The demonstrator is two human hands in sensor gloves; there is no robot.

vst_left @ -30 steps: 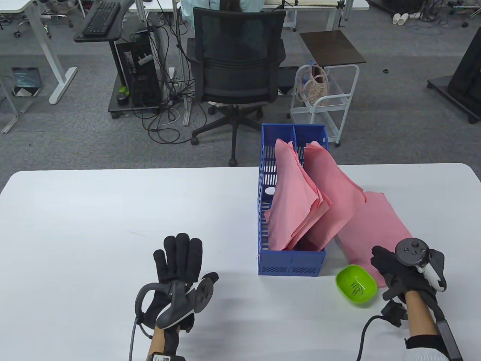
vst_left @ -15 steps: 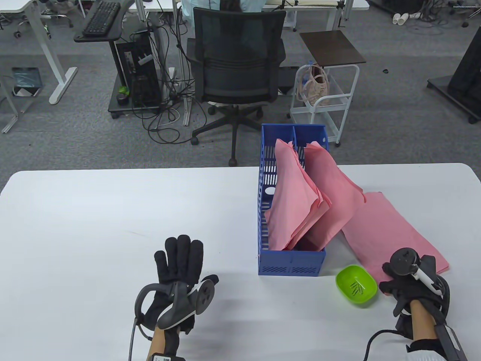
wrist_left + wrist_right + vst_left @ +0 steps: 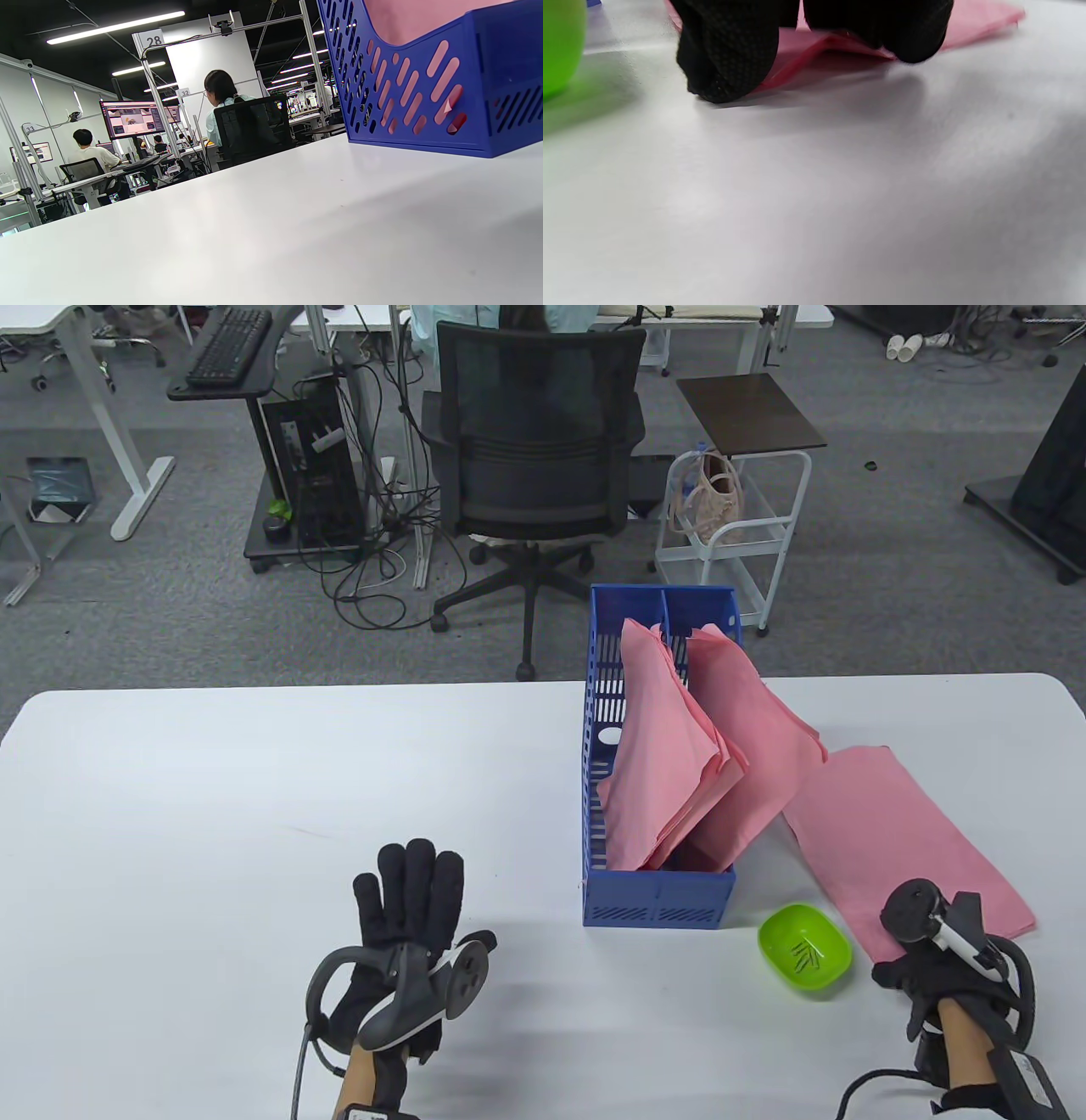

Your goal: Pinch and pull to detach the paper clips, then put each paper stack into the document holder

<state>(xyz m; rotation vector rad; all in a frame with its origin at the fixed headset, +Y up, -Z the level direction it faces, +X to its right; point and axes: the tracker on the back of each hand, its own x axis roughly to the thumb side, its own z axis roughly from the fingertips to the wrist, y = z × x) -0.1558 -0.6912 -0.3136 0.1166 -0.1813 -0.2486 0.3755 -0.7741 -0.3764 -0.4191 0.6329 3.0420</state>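
Paper in a pink stack (image 3: pixel 908 840) lies flat on the white table (image 3: pixel 254 780), just right of the blue document holder (image 3: pixel 657 899). Since one second ago it has slid toward the person and turned a little, so its near corner now sits under the right hand (image 3: pixel 942 976). That hand has also drawn back toward the table edge. In the right wrist view the fingertips (image 3: pixel 729 55) press down at the raised edge of the stack; whether they truly pinch it I cannot tell. Two other pink stacks (image 3: pixel 679 755) already lean inside the holder. The green bowl (image 3: pixel 804 948) between holder and right hand has a few dark paper clips (image 3: pixel 804 957) in it. The left hand (image 3: pixel 407 933) rests flat on the table with straight fingers and holds nothing, almost as before. I judge the last stack is being pulled closer to lift it into the holder.
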